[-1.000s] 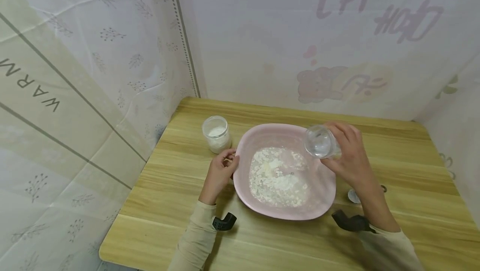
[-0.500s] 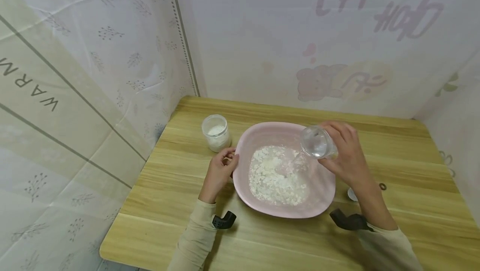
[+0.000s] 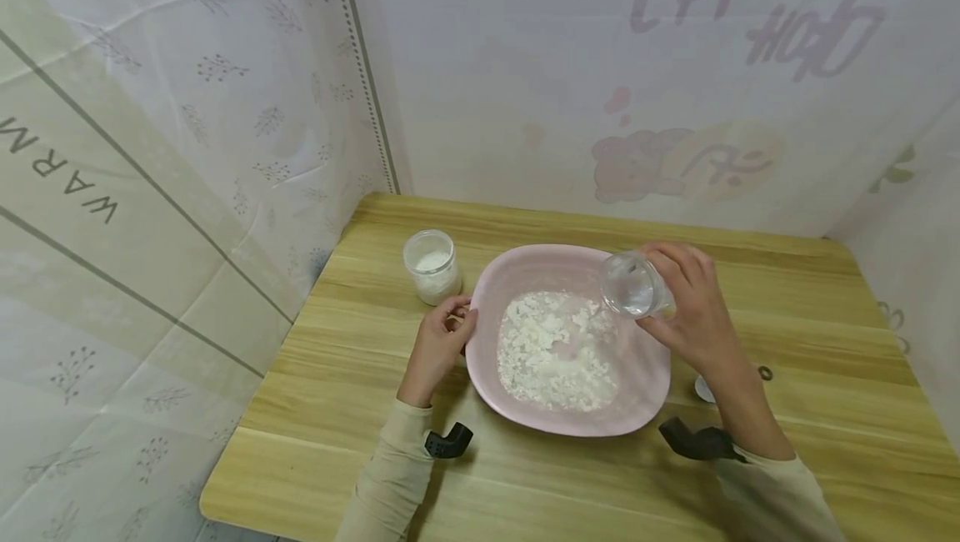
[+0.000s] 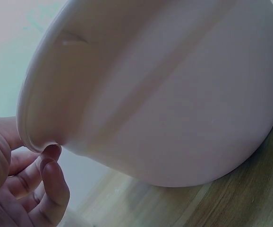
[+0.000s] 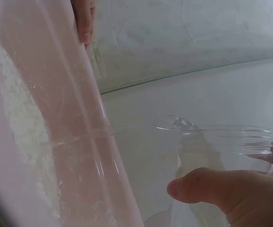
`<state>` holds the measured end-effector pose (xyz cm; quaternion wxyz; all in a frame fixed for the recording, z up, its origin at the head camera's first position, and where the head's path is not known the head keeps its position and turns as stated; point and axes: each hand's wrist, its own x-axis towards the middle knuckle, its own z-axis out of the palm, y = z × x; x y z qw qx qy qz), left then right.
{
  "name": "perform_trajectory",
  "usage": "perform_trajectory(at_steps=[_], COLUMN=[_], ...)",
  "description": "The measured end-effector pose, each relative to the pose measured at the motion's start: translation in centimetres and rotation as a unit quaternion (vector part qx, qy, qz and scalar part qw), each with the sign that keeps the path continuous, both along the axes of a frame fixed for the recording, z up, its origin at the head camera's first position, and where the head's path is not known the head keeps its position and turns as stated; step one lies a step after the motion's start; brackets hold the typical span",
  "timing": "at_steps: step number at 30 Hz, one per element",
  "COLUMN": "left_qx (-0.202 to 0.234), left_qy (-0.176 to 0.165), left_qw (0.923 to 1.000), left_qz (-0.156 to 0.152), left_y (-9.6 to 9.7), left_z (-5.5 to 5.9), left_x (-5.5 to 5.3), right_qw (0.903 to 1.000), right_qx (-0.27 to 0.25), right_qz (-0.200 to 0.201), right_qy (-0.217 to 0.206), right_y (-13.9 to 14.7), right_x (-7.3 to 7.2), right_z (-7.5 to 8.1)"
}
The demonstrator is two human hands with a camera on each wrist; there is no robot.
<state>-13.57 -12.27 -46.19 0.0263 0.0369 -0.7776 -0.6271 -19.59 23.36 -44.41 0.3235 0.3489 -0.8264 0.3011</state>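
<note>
A pink basin (image 3: 637,396) stands on the wooden table, with lumpy white powder (image 3: 547,358) wet in liquid on its bottom. My left hand (image 3: 441,346) pinches the basin's left rim, thumb on one side and curled fingers beneath the lip, as the left wrist view shows. Over the basin's right side my right hand (image 3: 693,300) grips a clear jar (image 3: 633,285), tilted toward the basin. In the right wrist view a thin stream of clear liquid (image 5: 127,126) runs from the mouth of the jar (image 5: 226,142) down onto the powder.
Left of the basin stands an open clear jar (image 3: 432,268) partly filled with white powder. Beside the right forearm lie a small round whitish thing (image 3: 703,389), partly hidden, and a small dark ring (image 3: 765,373). Patterned cloth walls (image 3: 487,108) border the table (image 3: 315,442) behind and at the left.
My right hand has moved the jar slightly left and tipped it further, and liquid now flows. The powder in the basin has spread and become wetter. My left hand stays on the rim.
</note>
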Motion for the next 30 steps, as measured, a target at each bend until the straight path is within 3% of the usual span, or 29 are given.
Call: perform_trajectory(at_steps=[13,22,24,26,30], left_qx=[0.004,0.008,0.01,0.011,0.009], left_qy=[-0.003,-0.004,-0.003,-0.001,0.007], left_qw=[1.0,1.0,0.9999,0.9999,0.9999], left_qz=[-0.001,0.004,0.001,-0.002,-0.008], left_y=[-0.1,-0.1,-0.1,-0.2,-0.7], left_z=[-0.2,-0.4,-0.3,-0.7,-2.5], left_x=[0.0,-0.1,-0.1,-0.3,-1.0], right_qw=[1.0,0.9939,0.9875,0.9753,0.9368], right_qx=[0.007,-0.048,-0.088,-0.138,-0.24], right_qz=[0.001,-0.019,-0.038,-0.068,-0.116], right_qy=[0.0,-0.098,-0.125,-0.159,-0.227], right_y=[-0.1,0.0,0.0,0.1,0.7], right_x=[0.1,0.1,0.2,0.4,0.7], right_z=[-0.2,-0.1,-0.2,-0.2,0.1])
